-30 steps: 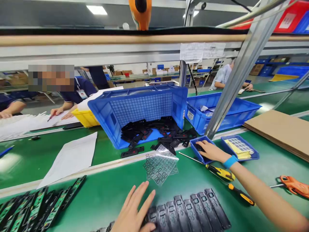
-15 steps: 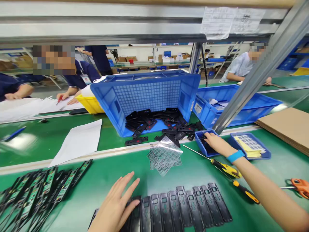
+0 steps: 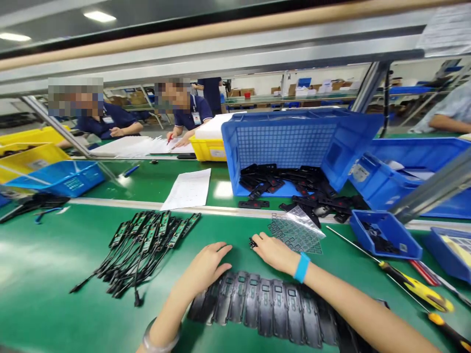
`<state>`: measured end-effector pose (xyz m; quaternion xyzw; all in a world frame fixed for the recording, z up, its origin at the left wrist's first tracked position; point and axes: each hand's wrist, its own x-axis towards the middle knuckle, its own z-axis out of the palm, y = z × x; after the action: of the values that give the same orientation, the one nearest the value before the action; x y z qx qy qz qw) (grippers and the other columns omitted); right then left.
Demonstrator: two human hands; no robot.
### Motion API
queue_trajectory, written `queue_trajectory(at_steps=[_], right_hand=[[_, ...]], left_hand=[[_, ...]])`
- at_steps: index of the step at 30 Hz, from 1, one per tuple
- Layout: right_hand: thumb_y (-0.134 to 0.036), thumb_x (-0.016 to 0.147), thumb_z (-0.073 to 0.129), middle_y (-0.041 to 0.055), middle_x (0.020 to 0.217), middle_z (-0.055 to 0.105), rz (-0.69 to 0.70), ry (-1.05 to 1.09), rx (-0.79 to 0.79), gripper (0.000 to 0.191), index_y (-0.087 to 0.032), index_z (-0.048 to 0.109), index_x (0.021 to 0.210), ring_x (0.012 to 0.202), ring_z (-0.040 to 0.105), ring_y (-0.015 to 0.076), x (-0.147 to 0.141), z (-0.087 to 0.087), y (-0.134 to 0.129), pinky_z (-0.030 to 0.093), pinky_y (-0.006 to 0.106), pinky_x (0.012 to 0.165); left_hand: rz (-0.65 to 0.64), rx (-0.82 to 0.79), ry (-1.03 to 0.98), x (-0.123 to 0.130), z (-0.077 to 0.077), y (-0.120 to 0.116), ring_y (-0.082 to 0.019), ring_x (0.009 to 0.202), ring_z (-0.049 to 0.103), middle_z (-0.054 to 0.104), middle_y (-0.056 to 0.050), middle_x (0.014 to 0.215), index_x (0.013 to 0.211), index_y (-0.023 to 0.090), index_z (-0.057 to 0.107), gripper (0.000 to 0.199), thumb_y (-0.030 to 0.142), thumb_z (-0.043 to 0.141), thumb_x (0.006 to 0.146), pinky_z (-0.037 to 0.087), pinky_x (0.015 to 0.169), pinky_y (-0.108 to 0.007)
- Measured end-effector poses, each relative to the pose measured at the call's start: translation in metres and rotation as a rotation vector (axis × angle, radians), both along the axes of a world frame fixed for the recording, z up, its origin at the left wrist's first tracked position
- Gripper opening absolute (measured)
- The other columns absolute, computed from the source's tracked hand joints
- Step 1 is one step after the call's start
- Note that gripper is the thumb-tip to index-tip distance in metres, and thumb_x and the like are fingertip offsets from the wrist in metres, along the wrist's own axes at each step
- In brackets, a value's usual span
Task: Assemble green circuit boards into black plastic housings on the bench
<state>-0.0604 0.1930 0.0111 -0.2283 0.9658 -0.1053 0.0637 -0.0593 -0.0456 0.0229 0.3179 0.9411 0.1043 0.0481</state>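
My right hand [image 3: 272, 251], with a blue wristband, is closed around several small black parts [image 3: 253, 242] just above the green bench. Beside it lie clear sheets [image 3: 294, 233] printed with small dark outlines. My left hand [image 3: 211, 264] hovers over the left end of a row of black plastic housings [image 3: 265, 306], fingers apart and holding nothing. The housings lie side by side, each with a window near its top; my right forearm hides some of them. More small black pieces [image 3: 377, 240] sit in a small blue bin [image 3: 408, 250].
Circuit boards with cables [image 3: 147, 245] are heaped to the left. A tipped blue crate [image 3: 290, 142] spills black covers [image 3: 320, 198] at the back. Screwdrivers [image 3: 415, 287] lie at right. Two people [image 3: 193, 110] sit across the bench. A metal post [image 3: 434, 196] slants at right.
My right hand has left the small blue bin and moved left over the bench, now with small black parts in it. The view has swung left. My left hand stays near the housings.
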Motion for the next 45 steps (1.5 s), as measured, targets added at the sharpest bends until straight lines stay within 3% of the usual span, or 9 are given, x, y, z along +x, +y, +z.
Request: queue_trajectory(at_steps=[3, 8, 13, 17, 21, 26, 31, 37, 45], right_hand=[[-0.027, 0.094, 0.048, 0.0108, 0.101, 0.06, 0.042, 0.007, -0.003, 0.019, -0.017, 0.055, 0.109, 0.083, 0.065, 0.0246, -0.008, -0.006, -0.022, 0.049, 0.032, 0.066], [-0.033, 0.094, 0.048, 0.0108, 0.105, 0.06, 0.052, -0.003, -0.052, 0.032, -0.02, 0.053, 0.123, 0.092, 0.062, 0.0257, -0.009, 0.004, -0.005, 0.048, 0.034, 0.074], [-0.019, 0.096, 0.039, 0.0064, 0.096, 0.065, 0.015, -0.031, -0.112, 0.026, -0.02, 0.063, 0.105, 0.088, 0.062, 0.0204, -0.02, 0.008, 0.002, 0.045, 0.03, 0.076], [-0.019, 0.093, 0.045, 0.0035, 0.096, 0.065, 0.031, -0.042, -0.149, 0.02, -0.022, 0.064, 0.098, 0.088, 0.062, 0.0185, -0.036, 0.001, -0.027, 0.043, 0.027, 0.074], [-0.021, 0.088, 0.057, 0.0068, 0.096, 0.063, 0.03, -0.032, -0.174, 0.012, -0.018, 0.062, 0.098, 0.087, 0.061, 0.0215, -0.05, -0.014, -0.062, 0.044, 0.029, 0.072], [-0.011, 0.08, 0.06, 0.0061, 0.086, 0.062, 0.018, -0.003, -0.26, 0.01, -0.019, 0.055, 0.081, 0.085, 0.059, 0.0238, -0.056, -0.021, -0.08, 0.043, 0.031, 0.071], [-0.015, 0.084, 0.053, -0.0004, 0.072, 0.061, 0.006, -0.046, -0.453, 0.007, -0.021, 0.053, 0.082, 0.066, 0.058, 0.0176, -0.041, -0.006, -0.075, 0.041, 0.028, 0.062], [-0.024, 0.088, 0.049, 0.0011, 0.082, 0.069, 0.008, -0.204, -0.638, 0.014, -0.02, 0.062, 0.091, 0.072, 0.063, 0.015, -0.003, 0.006, -0.068, 0.048, 0.025, 0.063], [-0.016, 0.083, 0.052, -0.0015, 0.069, 0.067, 0.034, -0.264, -0.522, 0.013, -0.02, 0.064, 0.079, 0.061, 0.06, 0.0128, 0.042, -0.002, -0.093, 0.043, 0.021, 0.056]], left_hand=[[0.026, 0.021, -0.062, -0.003, -0.001, -0.013, -0.026, 0.111, 0.06, 0.061, -0.012, 0.126, 0.126, 0.018, 0.055, 0.039, 0.024, 0.059, 0.087, 0.049, 0.096, -0.04], [0.023, 0.124, -0.158, -0.015, -0.004, -0.03, -0.024, 0.114, 0.058, 0.061, -0.009, 0.126, 0.125, 0.019, 0.055, 0.039, 0.021, 0.058, 0.086, 0.046, 0.099, -0.037], [0.087, 0.173, -0.161, -0.034, -0.015, -0.025, -0.023, 0.101, 0.062, 0.064, -0.009, 0.11, 0.118, 0.018, 0.059, 0.031, 0.014, 0.051, 0.088, 0.048, 0.091, -0.034], [0.186, 0.202, -0.153, -0.037, -0.019, -0.017, -0.021, 0.087, 0.063, 0.065, -0.008, 0.094, 0.104, 0.017, 0.064, 0.028, 0.014, 0.039, 0.093, 0.048, 0.08, -0.033], [0.225, 0.218, -0.181, -0.03, -0.022, -0.012, -0.019, 0.077, 0.063, 0.065, -0.003, 0.083, 0.092, 0.018, 0.067, 0.011, 0.023, 0.064, 0.082, 0.047, 0.07, -0.027], [0.233, 0.256, -0.206, -0.026, -0.029, -0.008, -0.016, 0.069, 0.063, 0.066, -0.001, 0.077, 0.076, 0.018, 0.068, 0.003, 0.019, 0.071, 0.076, 0.046, 0.064, -0.024], [0.238, 0.355, -0.215, -0.022, -0.024, -0.014, -0.015, 0.069, 0.063, 0.067, 0.002, 0.07, 0.084, 0.02, 0.069, 0.011, 0.014, 0.069, 0.075, 0.045, 0.066, -0.024], [0.348, 0.549, -0.189, -0.005, -0.008, -0.05, -0.017, 0.072, 0.062, 0.067, -0.004, 0.078, 0.085, 0.017, 0.069, 0.013, 0.02, 0.057, 0.083, 0.048, 0.071, -0.028], [0.396, 0.701, -0.281, 0.039, -0.017, -0.082, -0.012, 0.059, 0.057, 0.062, -0.003, 0.078, 0.101, 0.017, 0.068, 0.03, 0.032, 0.043, 0.091, 0.046, 0.057, -0.023]])
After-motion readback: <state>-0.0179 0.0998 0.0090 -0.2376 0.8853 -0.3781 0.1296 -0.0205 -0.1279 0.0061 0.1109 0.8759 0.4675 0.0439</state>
